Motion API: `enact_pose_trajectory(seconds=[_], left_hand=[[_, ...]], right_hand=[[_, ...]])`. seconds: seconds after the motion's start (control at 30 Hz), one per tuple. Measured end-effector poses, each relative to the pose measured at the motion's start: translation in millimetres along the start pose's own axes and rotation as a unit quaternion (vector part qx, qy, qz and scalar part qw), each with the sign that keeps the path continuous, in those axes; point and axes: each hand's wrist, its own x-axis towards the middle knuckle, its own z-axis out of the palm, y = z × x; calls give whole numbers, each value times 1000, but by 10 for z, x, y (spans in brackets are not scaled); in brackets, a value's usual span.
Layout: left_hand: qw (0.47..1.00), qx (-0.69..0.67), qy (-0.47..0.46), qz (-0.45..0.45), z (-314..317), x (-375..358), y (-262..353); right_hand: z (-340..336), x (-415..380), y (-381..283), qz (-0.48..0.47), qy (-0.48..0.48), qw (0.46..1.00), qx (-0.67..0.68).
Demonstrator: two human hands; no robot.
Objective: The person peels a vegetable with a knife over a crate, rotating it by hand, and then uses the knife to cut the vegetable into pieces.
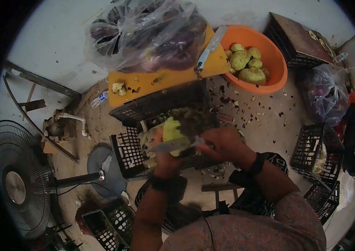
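Note:
My left hand point(165, 158) is closed around a lumpy vegetable point(171, 129) with yellow-green flesh and a dark, rough patch on its right. In my right hand point(224, 144) is the handle of a knife point(170, 146). The wide blade points left and overlaps the lower part of the vegetable. Both hands are over a black plastic crate point(124, 155) holding pale and dark scraps. My left fingers are partly hidden behind the blade and the vegetable.
An orange board point(144, 85) beyond the crate bears a bag of purple produce point(165, 46) and another knife point(211, 48). An orange basin point(275, 79) holds peeled vegetables point(240, 60). A standing fan point(18, 186) is at left; black crates point(311, 144) are at right. Scraps litter the floor.

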Motion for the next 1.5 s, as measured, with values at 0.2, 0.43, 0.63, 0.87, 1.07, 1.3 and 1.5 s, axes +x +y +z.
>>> enact_pose_trajectory(seconds=[0.2,0.43,0.63,0.87,1.07,1.3,1.5], left_hand=[[972,-224,-13,-63,277,-124,316],[938,213,-11,274,347,-163,310],[991,-125,-43,-31,-13,-1,-3],[975,-194,-103,-37,112,13,198],[986,-147,24,-71,256,-44,279],[955,-279,-9,-97,321,-79,391],[939,-326,-33,-109,34,3,167]], right_hand=[[5,20,-17,-24,60,998,-13],[-77,24,53,-7,8,1000,-4],[-128,32,95,-11,-15,999,-31],[-63,12,3,18,18,999,-22],[-21,12,-24,29,35,999,-15],[-62,47,139,74,30,996,24],[-77,2,72,53,-3,999,-13]])
